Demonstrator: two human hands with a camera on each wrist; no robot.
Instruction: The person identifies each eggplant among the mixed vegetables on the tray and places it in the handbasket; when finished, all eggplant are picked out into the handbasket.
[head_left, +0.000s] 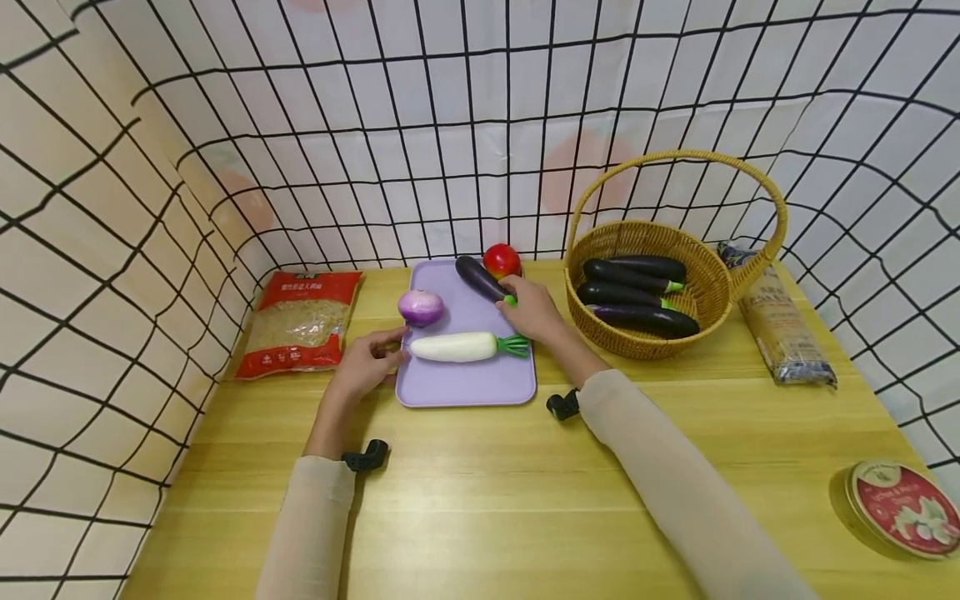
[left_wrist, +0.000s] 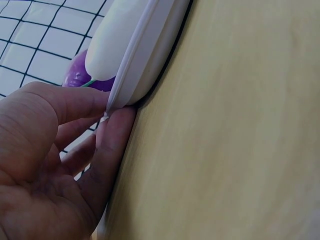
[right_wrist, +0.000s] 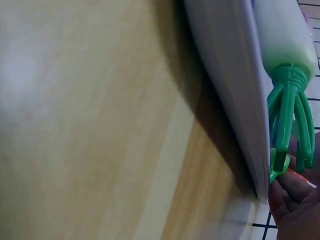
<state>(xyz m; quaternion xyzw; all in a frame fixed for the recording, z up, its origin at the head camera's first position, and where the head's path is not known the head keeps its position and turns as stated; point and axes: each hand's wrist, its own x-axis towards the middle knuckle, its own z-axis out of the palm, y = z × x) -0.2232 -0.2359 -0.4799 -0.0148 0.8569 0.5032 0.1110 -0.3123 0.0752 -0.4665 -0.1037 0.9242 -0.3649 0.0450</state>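
Note:
A lilac tray [head_left: 468,392] lies on the table, holding a white radish [head_left: 453,347] with green stalks, a purple onion [head_left: 421,307], an eggplant [head_left: 477,277] and a red round fruit [head_left: 501,260]. My left hand [head_left: 367,363] pinches the tray's left rim between thumb and fingers, seen close up in the left wrist view. At the tray's right side, my right hand [head_left: 534,308] holds the eggplant by its green stem end. The right wrist view shows only part of that hand [right_wrist: 300,200], beyond the radish stalks [right_wrist: 287,115]; the eggplant's dark body is hidden there.
A wicker basket [head_left: 637,346] with several eggplants [head_left: 641,321] and a tall handle stands right of the tray. A red pasta bag [head_left: 300,323] lies to the left, another long packet [head_left: 787,321] beyond the basket. A round red tin [head_left: 905,510] sits front right. Grid-patterned cloth [head_left: 487,125] walls the table.

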